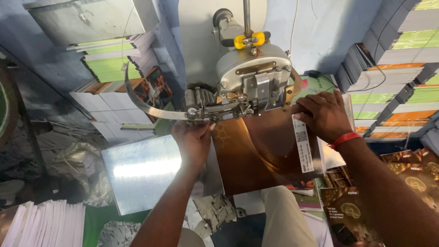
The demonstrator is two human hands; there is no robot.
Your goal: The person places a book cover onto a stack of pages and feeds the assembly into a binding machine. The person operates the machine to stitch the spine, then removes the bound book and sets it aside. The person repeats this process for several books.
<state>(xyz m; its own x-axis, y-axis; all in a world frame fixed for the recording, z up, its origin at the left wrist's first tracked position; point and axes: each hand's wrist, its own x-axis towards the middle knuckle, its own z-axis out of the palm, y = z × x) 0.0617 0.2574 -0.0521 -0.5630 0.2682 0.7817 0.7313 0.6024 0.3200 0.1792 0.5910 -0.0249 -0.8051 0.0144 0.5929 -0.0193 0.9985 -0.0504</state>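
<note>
A brown glossy notebook (260, 151) with a white label strip lies under the head of a grey metal stitching machine (254, 75). My left hand (194, 144) grips the notebook's left edge just below the machine's curved metal guide band (146, 107). My right hand (324, 114), with a red band at the wrist, presses down on the notebook's upper right corner beside the machine head. Both hands hold the notebook flat on the machine's table.
A shiny metal plate (141, 171) lies left of the notebook. Stacks of notebooks stand at the right (393, 73), upper left (112, 64) and lower left (43, 224). More brown covers (352, 210) lie at the lower right. Paper scraps (215, 210) lie below.
</note>
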